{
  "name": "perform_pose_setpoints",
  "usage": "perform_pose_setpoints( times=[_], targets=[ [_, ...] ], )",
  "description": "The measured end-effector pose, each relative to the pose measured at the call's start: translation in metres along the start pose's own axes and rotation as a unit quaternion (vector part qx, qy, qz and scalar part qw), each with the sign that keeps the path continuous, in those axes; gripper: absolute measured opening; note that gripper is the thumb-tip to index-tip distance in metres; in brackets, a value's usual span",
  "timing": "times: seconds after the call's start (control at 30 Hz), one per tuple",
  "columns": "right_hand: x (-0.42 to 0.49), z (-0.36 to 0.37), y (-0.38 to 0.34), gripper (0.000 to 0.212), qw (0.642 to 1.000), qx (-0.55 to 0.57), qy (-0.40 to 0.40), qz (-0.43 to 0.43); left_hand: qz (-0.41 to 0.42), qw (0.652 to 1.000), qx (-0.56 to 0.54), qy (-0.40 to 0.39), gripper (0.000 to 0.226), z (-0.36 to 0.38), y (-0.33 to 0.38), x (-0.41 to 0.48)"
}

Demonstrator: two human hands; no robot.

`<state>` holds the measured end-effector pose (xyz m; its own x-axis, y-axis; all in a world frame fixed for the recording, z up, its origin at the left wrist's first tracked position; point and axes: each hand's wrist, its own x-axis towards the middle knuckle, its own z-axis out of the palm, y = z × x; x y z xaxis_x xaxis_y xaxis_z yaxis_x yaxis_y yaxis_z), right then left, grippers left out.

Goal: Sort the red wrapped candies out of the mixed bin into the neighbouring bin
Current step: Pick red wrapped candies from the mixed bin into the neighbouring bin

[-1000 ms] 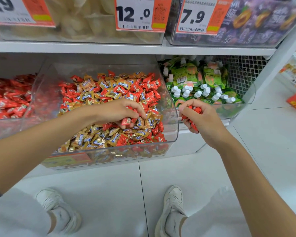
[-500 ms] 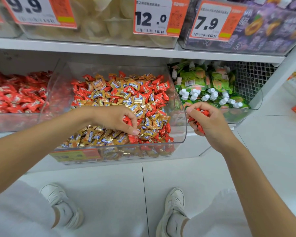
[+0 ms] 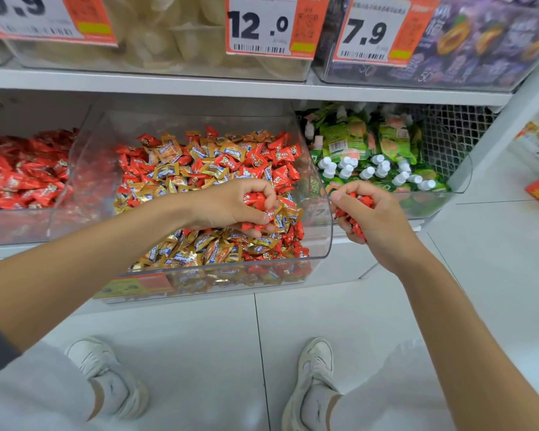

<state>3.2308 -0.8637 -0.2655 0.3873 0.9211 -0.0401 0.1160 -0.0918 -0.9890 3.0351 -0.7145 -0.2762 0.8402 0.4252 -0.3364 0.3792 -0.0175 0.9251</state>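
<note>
A clear mixed bin (image 3: 322, 231) in the middle of the lower shelf holds red and gold wrapped candies (image 3: 206, 169). My left hand (image 3: 231, 206) is inside it near the front right, fingers closed on several red candies (image 3: 257, 197). My right hand (image 3: 371, 213) hovers just outside the bin's right wall, shut on a fistful of red candies (image 3: 350, 219). To the left stands the neighbouring bin (image 3: 16, 222), filled with red candies only.
A bin of green pouches with white caps (image 3: 371, 157) sits to the right, with wire mesh behind it. The upper shelf (image 3: 199, 85) carries bins with price tags 9.9, 12.0 and 7.9. My two white shoes stand on the pale tiled floor below.
My left hand has closed around red candies in the mixed bin and lifted slightly. The right hand stays beside the bin with its handful. The camera view has shifted a little.
</note>
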Motion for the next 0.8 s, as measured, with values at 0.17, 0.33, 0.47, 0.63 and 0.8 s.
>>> perform_pose_setpoints(
  times=[0.17,0.33,0.47,0.63,0.8],
  targets=[
    [0.001,-0.002,0.001,0.016,1.000,0.000,0.003,0.003,0.005,0.994,0.102,-0.026,0.007,0.009,0.001,0.010],
    [0.003,-0.002,0.002,0.016,1.000,-0.001,0.008,0.011,0.019,0.951,0.293,-0.097,0.024,0.007,0.000,0.016],
    [0.005,-0.003,0.004,0.015,1.000,-0.006,0.010,0.016,-0.013,0.912,0.382,-0.148,0.036,0.007,0.001,0.021],
    [0.003,-0.002,0.004,0.012,1.000,-0.013,0.007,0.013,-0.004,0.918,0.366,-0.152,0.025,0.010,-0.001,0.026],
    [0.001,-0.003,0.002,0.012,1.000,-0.013,0.008,0.011,0.028,0.972,0.222,-0.064,0.013,0.003,-0.003,0.016]
  ],
)
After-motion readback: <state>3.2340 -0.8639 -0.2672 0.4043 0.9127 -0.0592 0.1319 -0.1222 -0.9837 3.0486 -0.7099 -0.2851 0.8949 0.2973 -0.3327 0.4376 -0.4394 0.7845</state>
